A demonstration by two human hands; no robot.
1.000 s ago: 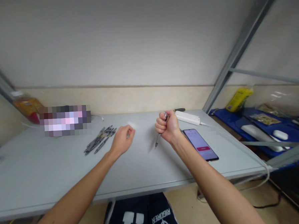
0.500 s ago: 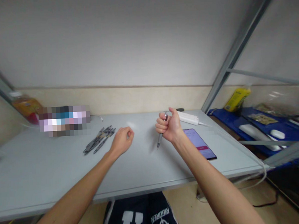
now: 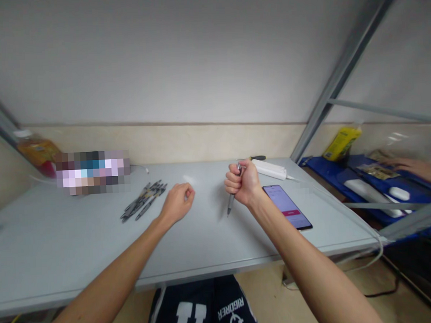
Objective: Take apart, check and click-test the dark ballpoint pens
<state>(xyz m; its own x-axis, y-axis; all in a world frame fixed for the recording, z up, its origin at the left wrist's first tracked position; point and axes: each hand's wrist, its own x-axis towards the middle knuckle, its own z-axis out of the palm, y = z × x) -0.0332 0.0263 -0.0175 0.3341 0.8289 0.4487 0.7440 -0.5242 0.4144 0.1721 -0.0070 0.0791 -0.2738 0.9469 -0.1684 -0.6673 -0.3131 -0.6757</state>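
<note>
A grey click pen (image 3: 231,202) stands nearly upright in my right hand (image 3: 243,183), its tip pointing down at the desk. The fingers wrap round its barrel, and the thumb lies bent over its top end. My left hand (image 3: 179,200) rests on the desk with its fingers curled in, and I see nothing in it. Just left of that hand lies a loose pile of similar grey pens (image 3: 143,201). The grey desk (image 3: 205,244) is under both hands.
A lit phone (image 3: 290,206) lies beside my right forearm. Behind it are a white power strip (image 3: 270,169) and a dark-handled screwdriver (image 3: 257,158). A bottle of orange drink (image 3: 37,149) stands back left, near a blurred-out item. Another person's hand (image 3: 405,164) reaches over the blue surface at right.
My right thumb has come down from its raised position onto the pen's top end. Another person's hand and arm have appeared at the far right. My left hand has hardly moved.
</note>
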